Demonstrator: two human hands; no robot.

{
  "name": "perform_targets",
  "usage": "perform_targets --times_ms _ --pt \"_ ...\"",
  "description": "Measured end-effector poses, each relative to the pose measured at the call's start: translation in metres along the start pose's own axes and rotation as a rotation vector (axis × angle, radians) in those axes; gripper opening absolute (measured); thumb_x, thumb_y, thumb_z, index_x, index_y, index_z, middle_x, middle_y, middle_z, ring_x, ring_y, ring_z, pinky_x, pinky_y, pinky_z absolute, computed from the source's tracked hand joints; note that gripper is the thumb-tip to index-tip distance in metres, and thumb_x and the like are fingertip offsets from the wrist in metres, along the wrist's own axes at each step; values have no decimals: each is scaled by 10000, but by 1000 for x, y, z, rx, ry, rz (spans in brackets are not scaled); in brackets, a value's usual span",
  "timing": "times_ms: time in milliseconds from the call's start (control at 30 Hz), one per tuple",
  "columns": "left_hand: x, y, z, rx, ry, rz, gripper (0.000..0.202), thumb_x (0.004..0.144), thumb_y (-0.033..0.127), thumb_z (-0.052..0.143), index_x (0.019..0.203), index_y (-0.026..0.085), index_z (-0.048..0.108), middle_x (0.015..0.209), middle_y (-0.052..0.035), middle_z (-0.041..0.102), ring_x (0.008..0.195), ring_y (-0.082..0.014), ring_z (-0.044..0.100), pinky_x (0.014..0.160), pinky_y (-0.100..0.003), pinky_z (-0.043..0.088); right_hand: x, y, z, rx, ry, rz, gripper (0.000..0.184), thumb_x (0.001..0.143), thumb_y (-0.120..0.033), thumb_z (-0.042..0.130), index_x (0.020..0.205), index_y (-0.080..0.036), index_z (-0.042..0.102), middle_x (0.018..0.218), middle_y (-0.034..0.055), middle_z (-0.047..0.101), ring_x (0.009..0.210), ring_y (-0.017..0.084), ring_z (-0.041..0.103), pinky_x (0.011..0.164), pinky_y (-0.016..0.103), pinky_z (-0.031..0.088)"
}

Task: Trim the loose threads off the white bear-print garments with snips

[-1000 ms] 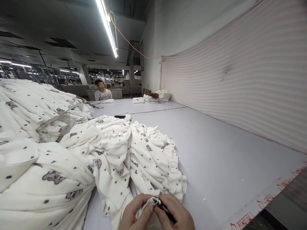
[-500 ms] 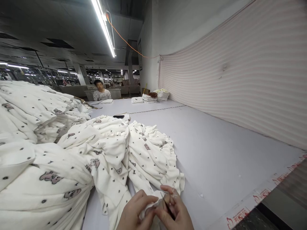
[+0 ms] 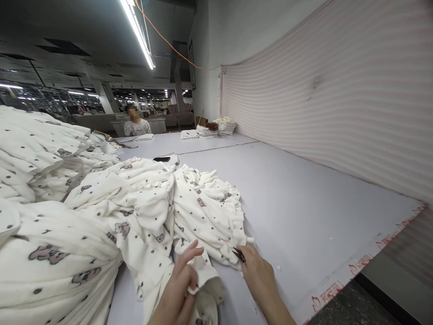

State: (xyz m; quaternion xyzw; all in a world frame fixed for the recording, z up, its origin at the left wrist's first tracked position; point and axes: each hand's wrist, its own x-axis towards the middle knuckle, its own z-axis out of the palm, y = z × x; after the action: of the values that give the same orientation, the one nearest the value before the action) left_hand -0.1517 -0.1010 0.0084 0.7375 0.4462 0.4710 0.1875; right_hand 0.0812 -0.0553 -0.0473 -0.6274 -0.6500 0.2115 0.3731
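White garments fill the left side of the frame in heaps and crowd close to your left hand. On the table, at upper centre, there are three folded stacks; one person is behind it, and one dark flat object lies nearer. In your right hand, at lower centre, your fingers close around one pair of snips, dark, pointed towards upper left. At lower centre, the cloth piece is white, with curled edge. Your left fingers spread partly beside it; I cannot tell if they pinch it
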Motion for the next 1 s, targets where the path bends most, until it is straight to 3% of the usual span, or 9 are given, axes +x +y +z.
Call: perform_targets --times_ms 167,333,400,500,600,700,800,900,1000 --pt "14 -2 -22 -93 -316 -355 194 873 381 380 787 232 470 729 2 548 707 -185 542 677 -269 451 20 8 -8 171 -38 29 214 862 -354 503 750 -222 629 924 53 610 775 202 586 646 274 433" --pt "28 6 9 44 -566 -497 389 810 389 525 1168 242 561 1002 -29 668 848 -210 628 791 -275 455 15 -9 -14 386 -159 94 215 863 -313 478 772 -171 611 773 30 629 743 190 603 643 249 471" --pt "33 4 29 22 -523 -494 470 810 318 518 1270 231 482 1073 -40 662 885 -206 632 810 -273 454 9 -15 -15 467 -255 113 132 827 -257 507 815 -176 611 765 13 634 750 187 609 653 244 478" --pt "41 -1 47 -1 -396 -458 274 791 174 461 1029 224 586 948 -7 685 870 -186 625 790 -245 442 0 -18 -18 439 -247 113 217 756 -144 512 933 -194 626 901 32 636 891 206 610 727 251 474" --pt "45 0 46 -76 -354 -454 198 815 151 411 885 217 584 819 13 674 779 -168 621 727 -225 444 -5 -19 -18 304 -169 8 509 729 -100 496 1204 -265 576 1114 60 579 973 206 596 753 256 475" --pt "43 1 37 -132 -353 -408 195 851 210 434 964 207 592 908 -16 684 873 -178 628 798 -235 449 -2 -23 -9 333 -166 -86 453 716 -144 589 1133 -312 645 1322 51 495 998 220 590 816 283 449" --pt "33 -3 29 -74 -256 -398 376 879 316 462 1242 218 462 964 -22 673 736 -156 627 702 -230 468 11 -30 2 615 -79 95 67 746 -282 665 777 -222 665 889 25 639 765 172 579 704 247 433" --pt "20 -9 25 27 -184 -418 294 872 387 482 1110 229 551 839 -1 675 576 -143 582 563 -221 440 21 -36 7 817 -73 294 316 851 -515 538 796 -204 560 552 -76 420 429 77 336 422 190 303" --pt "13 -11 29 43 -172 -359 258 806 403 575 986 224 626 797 -11 676 730 -190 640 670 -245 489 18 -42 10 1010 -173 406 416 855 -609 489 859 -194 519 492 -124 339 357 31 124 344 170 158"
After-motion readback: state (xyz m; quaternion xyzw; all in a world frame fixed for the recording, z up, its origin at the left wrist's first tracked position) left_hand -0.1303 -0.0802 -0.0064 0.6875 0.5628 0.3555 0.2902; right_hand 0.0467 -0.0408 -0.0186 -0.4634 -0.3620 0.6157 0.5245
